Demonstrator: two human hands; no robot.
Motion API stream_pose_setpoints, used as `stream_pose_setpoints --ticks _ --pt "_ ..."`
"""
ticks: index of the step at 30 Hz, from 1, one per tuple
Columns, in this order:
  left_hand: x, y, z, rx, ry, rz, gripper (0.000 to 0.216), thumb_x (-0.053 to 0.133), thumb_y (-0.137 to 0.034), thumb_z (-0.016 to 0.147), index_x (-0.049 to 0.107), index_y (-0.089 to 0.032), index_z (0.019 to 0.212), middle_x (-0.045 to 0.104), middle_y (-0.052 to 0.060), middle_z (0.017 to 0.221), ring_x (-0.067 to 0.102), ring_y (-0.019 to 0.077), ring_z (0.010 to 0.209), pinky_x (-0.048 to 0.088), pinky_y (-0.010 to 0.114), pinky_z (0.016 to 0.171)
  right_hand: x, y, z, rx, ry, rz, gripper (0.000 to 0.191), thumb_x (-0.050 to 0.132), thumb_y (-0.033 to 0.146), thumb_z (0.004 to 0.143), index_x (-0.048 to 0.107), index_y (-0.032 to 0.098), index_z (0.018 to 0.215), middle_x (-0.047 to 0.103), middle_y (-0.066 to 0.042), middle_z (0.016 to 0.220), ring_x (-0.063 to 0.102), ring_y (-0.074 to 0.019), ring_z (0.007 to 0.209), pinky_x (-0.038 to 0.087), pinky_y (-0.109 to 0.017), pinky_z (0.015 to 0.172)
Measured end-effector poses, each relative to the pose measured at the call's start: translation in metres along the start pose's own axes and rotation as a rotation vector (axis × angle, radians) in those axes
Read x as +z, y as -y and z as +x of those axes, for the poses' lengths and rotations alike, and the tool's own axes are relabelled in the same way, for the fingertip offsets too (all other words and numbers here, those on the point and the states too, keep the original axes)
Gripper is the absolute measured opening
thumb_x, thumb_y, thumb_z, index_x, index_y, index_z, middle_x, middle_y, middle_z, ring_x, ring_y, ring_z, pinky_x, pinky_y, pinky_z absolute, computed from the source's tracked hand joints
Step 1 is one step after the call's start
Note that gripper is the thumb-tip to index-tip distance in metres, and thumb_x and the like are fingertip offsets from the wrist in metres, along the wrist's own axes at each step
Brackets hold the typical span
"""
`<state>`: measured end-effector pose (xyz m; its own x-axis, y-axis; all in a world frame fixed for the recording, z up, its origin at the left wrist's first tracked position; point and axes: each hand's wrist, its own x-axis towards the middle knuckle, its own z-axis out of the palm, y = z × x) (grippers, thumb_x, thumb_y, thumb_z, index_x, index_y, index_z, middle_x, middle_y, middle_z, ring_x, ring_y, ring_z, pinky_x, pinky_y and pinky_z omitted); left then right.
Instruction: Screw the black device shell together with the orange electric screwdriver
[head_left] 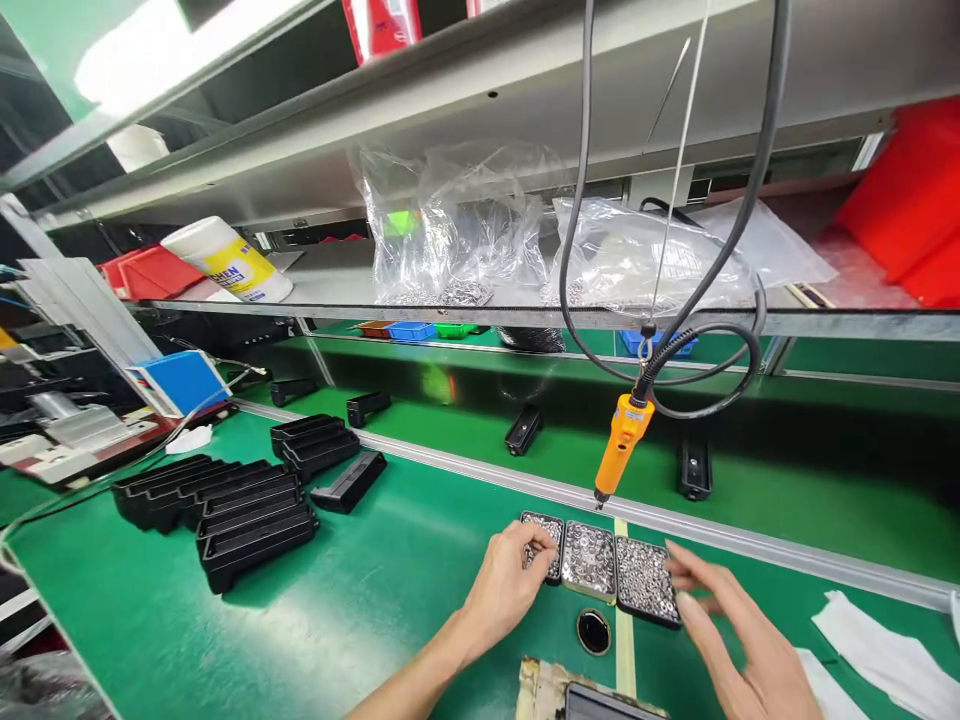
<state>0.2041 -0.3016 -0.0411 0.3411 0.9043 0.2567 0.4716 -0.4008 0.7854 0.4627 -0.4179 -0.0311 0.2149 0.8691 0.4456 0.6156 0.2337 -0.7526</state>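
A: Where are the hands now?

B: The left hand point(504, 590) has its fingertips in the left screw tray point(543, 542), pinching small screws, I think — I cannot tell if it holds one. The right hand point(731, 630) lies open, fingers touching the right screw tray point(646, 582) on the green worktop point(360, 620).

A: How to do it well?

B: Pick only one screw, keep the tray steady — the orange screwdriver point(621, 445) hangs just above the middle tray point(589, 560).

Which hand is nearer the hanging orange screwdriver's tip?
Left. The left hand rests on the leftmost screw tray, just below-left of the orange screwdriver tip; the right hand sits farther out, lower right, by the rightmost tray.
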Motion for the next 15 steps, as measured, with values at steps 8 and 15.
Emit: stream_pose_setpoints --ticks 8,15 --pt "0.014 -0.017 -0.033 0.006 -0.067 -0.301 0.011 0.065 -0.023 0.089 0.076 -0.023 0.088 0.070 0.002 0.086 0.062 0.0190 0.080 0.046 0.030 0.075 0.055 0.029 0.134 0.114 0.023 0.287 0.067 0.069 0.069 0.093 0.058 0.022 0.139 0.071 -0.010 0.121 0.066 -0.0330 0.114 0.051 -0.050 0.102" --pt "0.019 -0.022 -0.049 -0.015 -0.077 -0.512 0.003 0.077 -0.021 0.087 0.080 -0.022 0.089 0.072 0.002 0.082 0.063 0.0175 0.077 0.047 0.028 0.076 0.041 0.067 0.088 0.170 -0.035 0.655 0.049 0.063 0.050 0.100 0.048 0.031 0.143 0.052 0.005 0.074 0.053 -0.0163 0.063 0.049 -0.031 0.062"
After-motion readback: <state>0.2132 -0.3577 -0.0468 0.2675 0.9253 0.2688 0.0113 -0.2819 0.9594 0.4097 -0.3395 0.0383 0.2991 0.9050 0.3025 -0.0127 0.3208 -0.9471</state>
